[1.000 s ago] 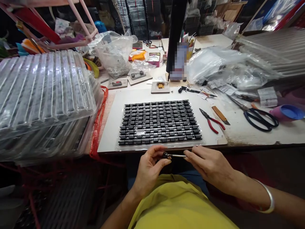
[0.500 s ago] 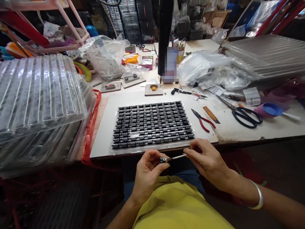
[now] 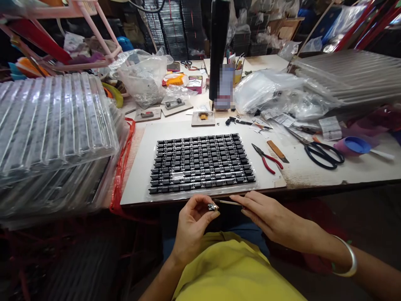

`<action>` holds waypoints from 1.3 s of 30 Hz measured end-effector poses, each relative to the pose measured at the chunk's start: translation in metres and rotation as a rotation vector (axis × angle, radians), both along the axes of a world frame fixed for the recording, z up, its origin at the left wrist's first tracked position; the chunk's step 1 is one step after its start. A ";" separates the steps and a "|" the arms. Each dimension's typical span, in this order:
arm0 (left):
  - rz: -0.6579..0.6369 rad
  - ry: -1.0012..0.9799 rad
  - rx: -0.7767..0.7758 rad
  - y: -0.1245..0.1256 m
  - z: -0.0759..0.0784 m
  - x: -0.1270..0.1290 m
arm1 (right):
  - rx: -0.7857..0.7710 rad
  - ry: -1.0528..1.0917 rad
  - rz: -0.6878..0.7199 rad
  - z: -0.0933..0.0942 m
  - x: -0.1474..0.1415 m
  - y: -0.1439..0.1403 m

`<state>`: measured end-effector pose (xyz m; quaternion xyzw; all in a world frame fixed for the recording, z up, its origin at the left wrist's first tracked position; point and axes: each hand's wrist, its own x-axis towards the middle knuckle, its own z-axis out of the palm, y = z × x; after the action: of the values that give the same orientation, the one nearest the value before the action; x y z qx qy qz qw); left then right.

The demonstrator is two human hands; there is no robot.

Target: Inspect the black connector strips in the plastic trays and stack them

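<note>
My left hand (image 3: pixel 191 223) pinches a small metal-and-black electronic part (image 3: pixel 212 207) between thumb and fingertips, above my lap at the bench's front edge. In my right hand (image 3: pixel 272 219) is a slim metal tool (image 3: pixel 231 202), held between thumb and fingers. Its dark tip points left and ends close to the small part; whether they touch I cannot tell. Just beyond both hands lies a clear plastic tray (image 3: pixel 200 195) with rows of black electronic parts (image 3: pixel 200 159). One slot toward its front left shows bare plastic.
Red-handled pliers (image 3: pixel 267 159), a brown-handled knife (image 3: pixel 277 151) and large black scissors (image 3: pixel 322 154) lie to the right. Stacked clear trays (image 3: pixel 59 121) stand at the left. A black upright post (image 3: pixel 218 50) rises behind the board, near plastic bags (image 3: pixel 275 90).
My right hand has turned flatter, its fingers reaching further left along the tool. The tool's tip has backed off slightly from the small part. My left hand keeps its pinch.
</note>
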<state>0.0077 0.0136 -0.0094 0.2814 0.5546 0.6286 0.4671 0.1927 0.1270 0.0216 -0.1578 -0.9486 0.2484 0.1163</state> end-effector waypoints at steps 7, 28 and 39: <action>-0.010 0.035 0.015 0.001 0.002 -0.004 | 0.042 -0.019 0.064 0.001 0.007 0.003; -0.057 0.250 0.000 0.004 0.003 -0.003 | -0.012 -0.016 0.050 -0.007 0.017 0.013; -0.066 0.058 -0.105 0.004 0.000 -0.005 | -0.103 -0.009 0.026 -0.006 0.015 0.015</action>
<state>0.0024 0.0174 -0.0096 0.2928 0.5904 0.5745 0.4854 0.2072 0.1419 0.0158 -0.1526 -0.9371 0.2975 0.1004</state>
